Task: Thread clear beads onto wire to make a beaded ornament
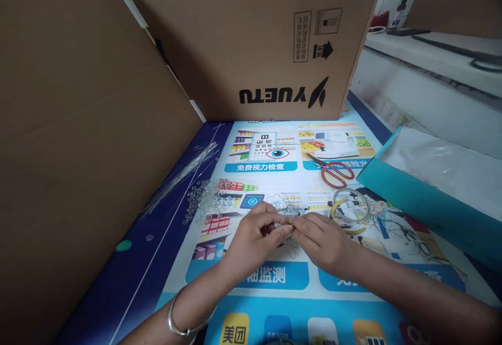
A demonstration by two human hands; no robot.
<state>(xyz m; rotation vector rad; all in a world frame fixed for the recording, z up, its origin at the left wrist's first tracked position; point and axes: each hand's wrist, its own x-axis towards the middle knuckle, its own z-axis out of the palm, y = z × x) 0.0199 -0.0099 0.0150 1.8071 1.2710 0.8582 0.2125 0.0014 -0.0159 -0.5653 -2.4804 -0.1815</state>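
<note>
Your left hand (257, 235) and right hand (321, 240) meet at mid-poster (274, 292), fingertips clamped on a small wire piece (290, 221). Left of it a heap of clear beads (207, 201) lies loose, suggesting much remains; right of it sit a wire coil (351, 206) and red scissors (335, 173).

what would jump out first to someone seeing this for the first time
The two hands meet at the centre of the mat, left hand and right hand pinching a small piece amid thin wire. Behind them stands a big cardboard box with upside-down lettering. Clear beads lie to the left, red-handled scissors to the right.
</note>
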